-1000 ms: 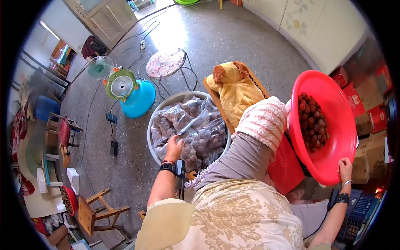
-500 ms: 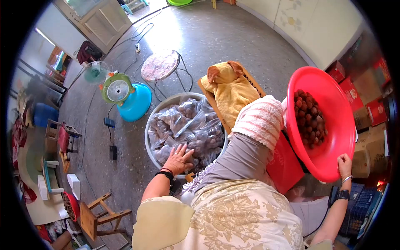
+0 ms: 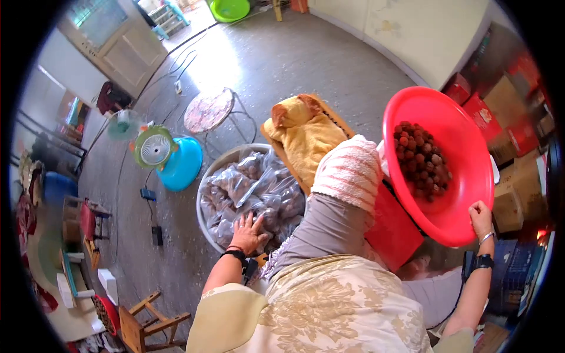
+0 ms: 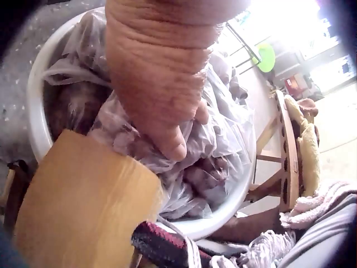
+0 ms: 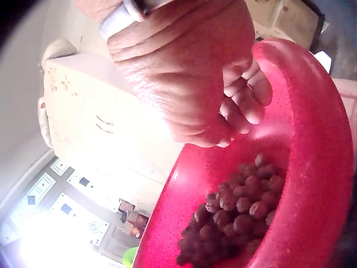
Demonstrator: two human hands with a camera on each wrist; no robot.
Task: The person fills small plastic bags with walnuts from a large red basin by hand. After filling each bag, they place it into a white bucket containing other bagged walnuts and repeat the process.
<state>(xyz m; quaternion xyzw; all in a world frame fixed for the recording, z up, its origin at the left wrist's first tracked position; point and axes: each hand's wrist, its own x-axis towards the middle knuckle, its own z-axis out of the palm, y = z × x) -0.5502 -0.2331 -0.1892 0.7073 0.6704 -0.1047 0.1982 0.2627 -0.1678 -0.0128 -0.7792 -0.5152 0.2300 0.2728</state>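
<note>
My left hand (image 3: 248, 233) rests with spread fingers on clear plastic bags (image 3: 250, 185) filled with round brown pieces. These bags fill a pale round tub (image 3: 203, 215) on the floor. In the left wrist view, the thumb and fingertips (image 4: 173, 148) touch the crinkled plastic. My right hand (image 3: 481, 217) grips the near right rim of a big red plastic basin (image 3: 468, 165), which is tilted toward me. Round reddish-brown pieces (image 3: 421, 159), like small fruits or nuts, lie piled in its far left part. The right wrist view shows fingers curled at the basin's rim.
Beside the tub stands a wooden chair draped with a yellow cloth (image 3: 306, 141). A striped towel (image 3: 347, 173) covers the knee. A round stool (image 3: 209, 110), a fan on a blue base (image 3: 180, 165) and cables lie beyond. Cardboard boxes (image 3: 521, 191) crowd the right.
My left hand has come back toward me over the bags, and its fingers have gone from curled to spread. My right hand keeps its hold on the basin. The head view has shifted.
</note>
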